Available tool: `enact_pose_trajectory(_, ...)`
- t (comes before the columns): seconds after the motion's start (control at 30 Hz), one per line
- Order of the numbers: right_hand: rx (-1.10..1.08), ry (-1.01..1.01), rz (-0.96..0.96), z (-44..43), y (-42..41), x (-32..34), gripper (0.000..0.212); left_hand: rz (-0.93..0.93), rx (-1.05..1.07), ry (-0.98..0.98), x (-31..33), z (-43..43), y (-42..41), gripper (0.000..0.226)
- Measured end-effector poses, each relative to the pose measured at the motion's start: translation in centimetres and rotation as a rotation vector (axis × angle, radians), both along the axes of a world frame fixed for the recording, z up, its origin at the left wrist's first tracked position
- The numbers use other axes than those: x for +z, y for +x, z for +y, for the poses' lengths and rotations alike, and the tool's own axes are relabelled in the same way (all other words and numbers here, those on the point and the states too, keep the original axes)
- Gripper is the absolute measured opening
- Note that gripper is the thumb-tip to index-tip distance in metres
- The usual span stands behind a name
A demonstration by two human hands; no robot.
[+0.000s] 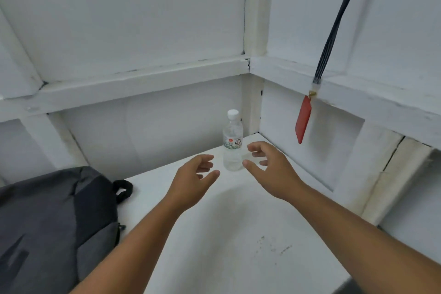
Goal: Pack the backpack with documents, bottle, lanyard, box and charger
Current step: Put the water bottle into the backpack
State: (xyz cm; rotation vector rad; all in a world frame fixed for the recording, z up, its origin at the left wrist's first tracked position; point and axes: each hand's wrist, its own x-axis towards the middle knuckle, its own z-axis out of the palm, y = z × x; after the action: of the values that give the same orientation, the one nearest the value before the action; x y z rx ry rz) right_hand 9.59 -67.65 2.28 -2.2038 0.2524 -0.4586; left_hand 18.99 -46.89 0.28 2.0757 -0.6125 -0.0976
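The bottle (232,141) stands upright on the bench (238,234), just beyond and between both hands. Right hand (272,169) is nearer, its fingers (256,148) spread apart; left hand (193,174) equally unclenched, holding nothing.

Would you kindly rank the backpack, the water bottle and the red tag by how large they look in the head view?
1. backpack, nearest and partly out of frame.
2. water bottle.
3. red tag, close to the bottle's length but narrower.
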Motion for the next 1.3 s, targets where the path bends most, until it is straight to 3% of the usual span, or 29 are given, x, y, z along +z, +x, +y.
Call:
enact_pose_trajectory(0.13, -0.044, 0.032, 0.044, -2.9, 3.9, 0.8, 0.044, 0.098, -0.036, 0.041, -1.0, -3.4, 4.1, 0.054)
enact_pose_trajectory(0.3, 0.003, 0.060, 0.119, -4.8, 9.8, 1.0, 0.082, 0.211, -0.082, 0.059, -2.8, -7.3, 8.7, 0.082)
enact_pose_trajectory(0.37, 0.041, 0.065, 0.144, -5.0, 11.8, 0.7, 0.087, 0.229, -0.116, 0.021, -3.2, -8.6, 10.0, 0.078)
enact_pose_trajectory(0.5, 0.110, 0.127, 0.125, -4.7, 13.5, 0.3, 0.057, 0.272, -0.200, -0.115, -3.9, -10.1, 11.3, 0.058)
enact_pose_trajectory(0.57, 0.115, 0.141, 0.087, -4.6, 13.6, 0.3, 0.051, 0.300, -0.200, -0.176, -4.0, -9.9, 11.6, 0.051)
enact_pose_trajectory(0.97, 0.210, 0.128, -0.016, -1.0, 7.8, 5.5, 0.045, 0.329, -0.227, -0.200, 2.0, -4.1, 5.2, 0.047)
enact_pose_trajectory(1.3, 0.459, 0.181, -0.068, 10.6, 3.5, 5.9, 0.046, 0.310, -0.023, -0.228, 3.6, 8.9, -4.1, 0.043)
